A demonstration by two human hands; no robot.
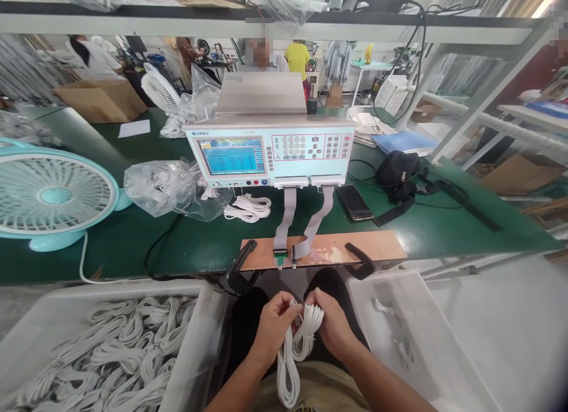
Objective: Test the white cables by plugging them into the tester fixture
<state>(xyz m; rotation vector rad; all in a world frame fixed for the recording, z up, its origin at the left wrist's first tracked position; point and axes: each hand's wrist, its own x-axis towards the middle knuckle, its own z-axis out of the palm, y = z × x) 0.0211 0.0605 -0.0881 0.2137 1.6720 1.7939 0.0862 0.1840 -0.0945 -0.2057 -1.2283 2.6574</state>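
Right now you are pinching a white cable bundle (296,347) between your left hand (274,326) and right hand (332,328), both closed on it over your lap. Left of the grip, the full bin (66,299) is showing many coils waiting, while the right bin (426,341) is holding few. Ahead, the fixture board (355,246) edge is leaving you open room.

The place was a busy workshop; a long green bench (133,240) ran across it with a grey metal shelf (310,27) overhead on angled white struts; a pale blue fan (53,193) sat at the left, and a white fan (160,91) further back beside a cardboard box (100,101); more benches stood behind, with a few people at them; bright daylight washed in from the far right, and the floor there looked pale grey.
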